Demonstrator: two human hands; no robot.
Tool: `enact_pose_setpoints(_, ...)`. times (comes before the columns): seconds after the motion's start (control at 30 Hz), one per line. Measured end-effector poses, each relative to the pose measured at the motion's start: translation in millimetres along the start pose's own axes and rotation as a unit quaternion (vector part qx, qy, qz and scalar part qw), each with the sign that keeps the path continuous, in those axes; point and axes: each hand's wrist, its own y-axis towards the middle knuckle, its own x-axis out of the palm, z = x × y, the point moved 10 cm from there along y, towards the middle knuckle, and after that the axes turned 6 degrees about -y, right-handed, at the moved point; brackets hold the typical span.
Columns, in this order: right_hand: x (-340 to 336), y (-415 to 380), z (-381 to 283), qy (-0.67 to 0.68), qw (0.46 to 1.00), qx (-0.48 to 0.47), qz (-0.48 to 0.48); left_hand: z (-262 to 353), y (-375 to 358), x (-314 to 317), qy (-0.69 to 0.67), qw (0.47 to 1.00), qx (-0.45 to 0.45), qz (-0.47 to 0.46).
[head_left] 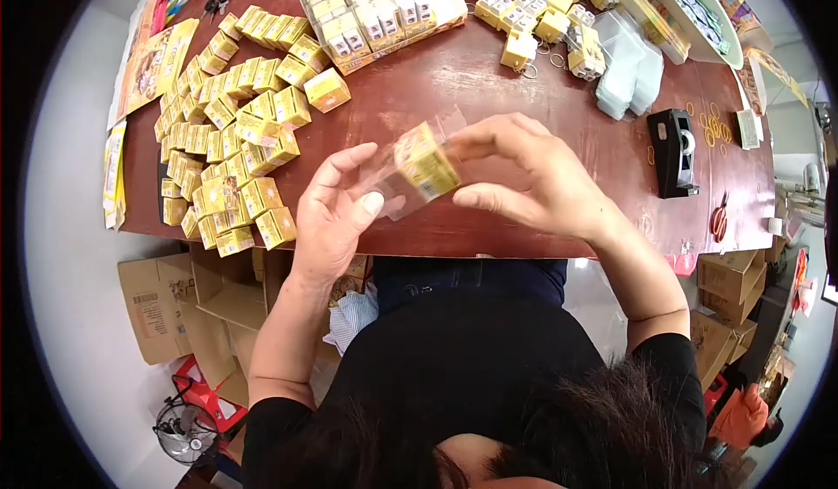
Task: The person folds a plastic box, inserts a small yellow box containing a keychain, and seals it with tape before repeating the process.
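Observation:
Over the front half of the table, a small yellow printed box (427, 164) sits tilted in or against a clear plastic sleeve (377, 182). My left hand (333, 205) grips the sleeve's left end between thumb and fingers. At the box's right side, my right hand (532, 170) has its fingers curled behind a clear flap and its thumb apart, near the lower corner. Whether those right fingers press on the flap is hard to make out. On the left of the table lie many similar yellow boxes (223, 140) in a loose pile.
An open carton (454, 4) of packed yellow boxes stands at the back. Right of it are yellow-and-white cubes with key rings (519, 48), clear plastic sleeves (630, 70), a black tape dispenser (670, 153), rubber bands (714, 127) and red-handled scissors (719, 220).

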Motion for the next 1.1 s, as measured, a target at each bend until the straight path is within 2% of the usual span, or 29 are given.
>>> enact_pose_setpoints(0.03, 2, 0, -6, -0.003, 1.0, -0.007, 0.018, -1, 6, 8, 0.006, 1.0, 0.023, -0.015)
enact_pose_setpoints(0.1, 1, 4, -4, 0.011, 0.999, -0.019, 0.029, -12, 14, 20, -0.007, 1.0, 0.003, -0.025)
enact_pose_setpoints(0.17, -13, 12, 10, 0.007, 0.999, -0.036, 0.033, -19, 22, 18, 0.038, 0.999, 0.011, -0.018)
enact_pose_setpoints(0.2, -25, 19, 36, 0.099, 0.992, 0.009, 0.08, -22, 25, 17, 0.03, 0.999, -0.001, -0.011)
enact_pose_setpoints(0.23, -49, 26, 55, -0.075, 0.989, 0.008, 0.124, -22, 27, 14, 0.031, 0.999, -0.003, -0.013)
enact_pose_setpoints(0.27, -62, 32, 85, -0.221, 0.964, 0.048, 0.14, -29, 28, 3, -0.004, 1.0, -0.029, 0.007)
enact_pose_setpoints(0.33, -64, 43, 114, -0.447, 0.891, -0.015, 0.081, -38, 31, -9, -0.035, 0.998, -0.055, 0.025)
enact_pose_setpoints(0.37, -70, 46, 127, -0.447, 0.89, -0.013, 0.084, -37, 32, -14, -0.011, 0.999, -0.033, 0.029)
enact_pose_setpoints(0.43, -52, 51, 148, -0.478, 0.876, -0.059, -0.032, -36, 35, -18, 0.016, 0.999, -0.012, 0.031)
enact_pose_setpoints(0.5, -60, 56, 156, -0.464, 0.885, -0.037, -0.029, -41, 39, -15, 0.002, 1.0, -0.009, 0.026)
enact_pose_setpoints(0.57, -72, 59, 160, -0.402, 0.913, 0.041, -0.052, -44, 43, -13, -0.006, 1.0, -0.01, 0.027)
enact_pose_setpoints(0.63, -65, 58, 165, -0.386, 0.92, 0.018, -0.066, -50, 47, -8, -0.024, 0.999, -0.024, 0.016)
enact_pose_setpoints(0.73, -52, 62, 178, -0.313, 0.943, 0.064, -0.094, -52, 50, 1, -0.041, 0.998, -0.044, -0.002)
enact_pose_setpoints(0.8, -49, 61, 184, -0.233, 0.955, 0.147, -0.107, -51, 50, 0, -0.031, 0.999, -0.042, -0.003)
enact_pose_setpoints(0.83, -51, 61, 178, -0.233, 0.955, 0.146, -0.11, -50, 49, -1, -0.017, 0.999, -0.039, -0.003)
enact_pose_setpoints(0.87, -59, 65, 158, -0.244, 0.962, 0.083, -0.088, -48, 48, 0, -0.02, 0.999, -0.039, 0.002)
enact_pose_setpoints(0.93, -73, 67, 102, -0.297, 0.953, -0.026, -0.043, -33, 45, 5, 0.093, 0.996, 0.0, 0.012)
enact_pose_setpoints(0.97, -76, 67, 82, -0.294, 0.954, -0.025, -0.046, -32, 43, 7, 0.092, 0.996, -0.004, 0.014)
enact_pose_setpoints(1.03, -71, 68, 56, -0.391, 0.914, 0.007, -0.109, -42, 40, 15, 0.127, 0.99, -0.061, -0.003)
enact_pose_setpoints(1.1, -69, 66, 29, -0.399, 0.908, 0.018, -0.128, -43, 39, 27, 0.121, 0.989, -0.079, -0.017)
